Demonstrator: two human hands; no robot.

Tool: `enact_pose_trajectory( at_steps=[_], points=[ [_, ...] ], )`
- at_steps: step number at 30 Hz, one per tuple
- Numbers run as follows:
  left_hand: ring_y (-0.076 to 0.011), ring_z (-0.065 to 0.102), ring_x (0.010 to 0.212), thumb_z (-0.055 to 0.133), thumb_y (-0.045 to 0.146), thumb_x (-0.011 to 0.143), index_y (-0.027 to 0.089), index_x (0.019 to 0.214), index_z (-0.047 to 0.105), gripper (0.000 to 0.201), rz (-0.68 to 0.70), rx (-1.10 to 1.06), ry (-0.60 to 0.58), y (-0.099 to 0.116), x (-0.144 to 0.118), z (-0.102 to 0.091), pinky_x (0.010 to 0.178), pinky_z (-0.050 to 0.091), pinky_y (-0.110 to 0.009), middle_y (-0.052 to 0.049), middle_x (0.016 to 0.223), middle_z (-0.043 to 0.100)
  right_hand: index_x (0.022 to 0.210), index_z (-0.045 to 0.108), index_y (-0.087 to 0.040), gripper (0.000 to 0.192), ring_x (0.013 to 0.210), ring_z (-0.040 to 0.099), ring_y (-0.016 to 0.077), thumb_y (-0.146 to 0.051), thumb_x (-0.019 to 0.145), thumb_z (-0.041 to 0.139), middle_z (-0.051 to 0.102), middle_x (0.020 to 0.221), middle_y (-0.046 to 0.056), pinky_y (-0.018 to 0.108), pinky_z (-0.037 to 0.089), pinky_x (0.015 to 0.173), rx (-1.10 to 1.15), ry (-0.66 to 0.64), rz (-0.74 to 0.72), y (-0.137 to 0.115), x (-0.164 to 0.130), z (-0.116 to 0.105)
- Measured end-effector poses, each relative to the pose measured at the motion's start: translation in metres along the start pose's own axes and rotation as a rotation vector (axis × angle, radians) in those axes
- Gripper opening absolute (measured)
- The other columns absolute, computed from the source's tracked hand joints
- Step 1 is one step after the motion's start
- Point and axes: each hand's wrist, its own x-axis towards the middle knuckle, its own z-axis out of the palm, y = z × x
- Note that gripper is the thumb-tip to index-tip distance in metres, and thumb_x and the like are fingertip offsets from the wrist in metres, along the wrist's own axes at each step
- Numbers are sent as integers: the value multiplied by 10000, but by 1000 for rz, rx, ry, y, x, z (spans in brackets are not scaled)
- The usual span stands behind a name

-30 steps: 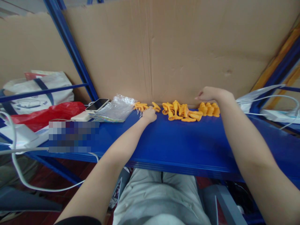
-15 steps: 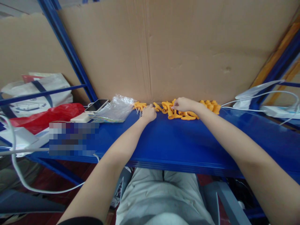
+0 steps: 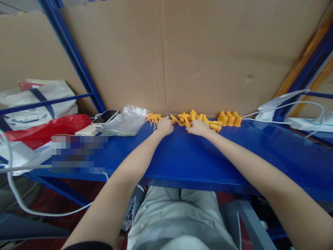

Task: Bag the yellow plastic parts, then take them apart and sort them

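Note:
Orange plastic pieces lie along the back of the blue shelf (image 3: 197, 159), against the cardboard wall (image 3: 208, 59). A small group (image 3: 153, 117) is at the left, a loose pile (image 3: 191, 116) in the middle, and a row of upright pieces (image 3: 230, 118) at the right. My left hand (image 3: 165, 125) rests on the shelf, its fingers closed on a forked orange piece (image 3: 173, 119) that sticks out to the right. My right hand (image 3: 198, 127) sits just in front of the middle pile, its fingers curled on an orange piece (image 3: 187, 124) that is only partly visible.
A clear plastic bag (image 3: 127, 121), a phone (image 3: 105, 116) and a white power bank (image 3: 87, 130) lie left of the pieces. Farther left are a red bag (image 3: 47, 126) and a white bag (image 3: 39, 100). A white power strip (image 3: 307, 123) with cables lies at the right.
My right hand has moved left from the upright row to the middle pile, then drawn back a little with its fingers closed. My left hand has stayed in place.

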Motion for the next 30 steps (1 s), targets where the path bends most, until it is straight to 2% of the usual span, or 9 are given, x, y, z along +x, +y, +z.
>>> enact_pose_trajectory(
  at_steps=[6,13,18,20,26,28,30],
  points=[
    [-343,579,1201,486,216,886,189,1283,716,460,16,-27,23,-1,3,9,997,464,-456,-167,1282,619,1250,670,-87,452,1068,685,343,-368,919,544,727,1122,216,391,502,878,44,89,6,2,-8,-3],
    [-341,588,1180,474,211,901,191,1217,753,422,58,-33,52,-4,4,11,977,459,-455,-168,1256,643,1329,572,-102,413,1083,679,311,-298,981,463,717,1194,205,357,468,832,3,277,-47,14,-2,-7],
    [-332,604,1172,438,198,929,167,1134,782,402,63,-13,47,0,3,8,977,454,-446,-178,1219,667,1256,600,-95,363,1075,621,326,-240,977,418,700,1191,229,390,405,849,-117,528,-201,33,9,-4],
    [-330,610,1161,450,200,924,179,1088,794,382,68,-12,49,1,3,8,971,456,-445,-168,1195,679,1272,600,-92,383,1083,590,331,-231,982,391,685,1214,234,402,377,857,-159,581,-226,39,13,-2],
    [-358,622,1152,454,176,909,204,1051,797,372,24,-54,72,3,2,5,971,447,-516,-159,1169,690,1312,589,-96,410,1033,548,319,-260,1017,356,680,1158,213,395,316,841,-271,593,-252,44,14,0],
    [-362,631,1123,445,184,918,182,1025,789,360,-4,-86,125,4,1,0,962,442,-533,-174,1146,683,1285,601,-106,398,1014,538,314,-274,1024,353,682,1134,205,388,303,829,-297,602,-281,44,14,1],
    [-354,628,1119,427,214,945,166,1033,765,352,-15,-124,227,4,0,-5,969,432,-529,-182,1150,671,1252,615,-113,381,999,532,309,-277,1024,357,685,1105,197,387,295,823,-316,611,-305,44,14,3]
  ],
)
